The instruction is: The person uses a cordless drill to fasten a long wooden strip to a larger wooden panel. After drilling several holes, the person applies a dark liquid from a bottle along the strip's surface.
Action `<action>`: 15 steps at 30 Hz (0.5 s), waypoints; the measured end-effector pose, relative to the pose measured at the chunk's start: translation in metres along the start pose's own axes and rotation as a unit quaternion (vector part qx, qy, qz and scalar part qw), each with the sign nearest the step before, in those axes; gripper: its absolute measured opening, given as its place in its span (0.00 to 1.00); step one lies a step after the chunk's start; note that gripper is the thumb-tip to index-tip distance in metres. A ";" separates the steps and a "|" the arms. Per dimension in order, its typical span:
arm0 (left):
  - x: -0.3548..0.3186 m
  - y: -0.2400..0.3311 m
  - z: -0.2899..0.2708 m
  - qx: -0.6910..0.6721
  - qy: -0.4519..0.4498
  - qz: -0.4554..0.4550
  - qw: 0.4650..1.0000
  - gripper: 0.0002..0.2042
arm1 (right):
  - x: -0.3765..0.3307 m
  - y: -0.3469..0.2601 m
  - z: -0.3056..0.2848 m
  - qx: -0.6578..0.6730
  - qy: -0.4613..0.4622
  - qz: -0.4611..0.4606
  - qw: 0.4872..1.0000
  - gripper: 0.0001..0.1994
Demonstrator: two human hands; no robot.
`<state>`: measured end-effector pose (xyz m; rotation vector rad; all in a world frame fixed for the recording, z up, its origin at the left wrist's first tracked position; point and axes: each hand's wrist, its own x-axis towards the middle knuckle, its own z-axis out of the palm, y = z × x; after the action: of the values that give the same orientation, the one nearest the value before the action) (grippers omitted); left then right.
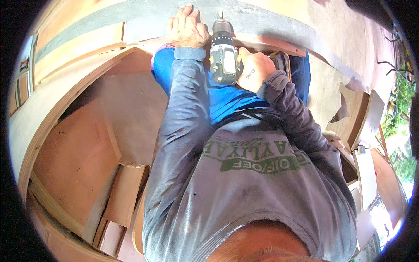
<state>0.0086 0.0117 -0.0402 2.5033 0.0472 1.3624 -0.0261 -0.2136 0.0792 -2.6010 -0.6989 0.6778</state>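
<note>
Head cam: R hand (256, 70) grips black-and-grey cordless drill (223, 56) just left of it, tip over long flat grey board (266, 22); L hand (187, 28) palm-down there, fingers loosely bent. Risk, prob: tilted drill, tip skids into L fingers.

Sunlit green foliage (398, 107) at far right, wooden panels (74, 157) at left.
</note>
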 end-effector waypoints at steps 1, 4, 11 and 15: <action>-0.001 0.001 0.000 -0.005 -0.002 0.000 1.000 0.14 | -0.005 -0.002 -0.001 0.002 -0.015 0.014 1.000 0.21; -0.003 0.003 -0.001 -0.011 -0.007 -0.006 1.000 0.14 | -0.018 0.001 0.002 0.032 -0.049 0.040 0.997 0.21; 0.000 0.002 -0.002 -0.004 -0.013 -0.006 1.000 0.14 | -0.009 0.001 0.002 0.014 -0.015 0.029 0.999 0.21; 0.000 0.003 0.000 -0.011 0.000 -0.008 1.000 0.13 | -0.001 -0.003 -0.005 0.005 0.013 -0.008 1.000 0.16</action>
<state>0.0085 0.0087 -0.0393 2.4787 0.0523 1.3486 -0.0250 -0.2125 0.0852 -2.5873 -0.7053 0.6409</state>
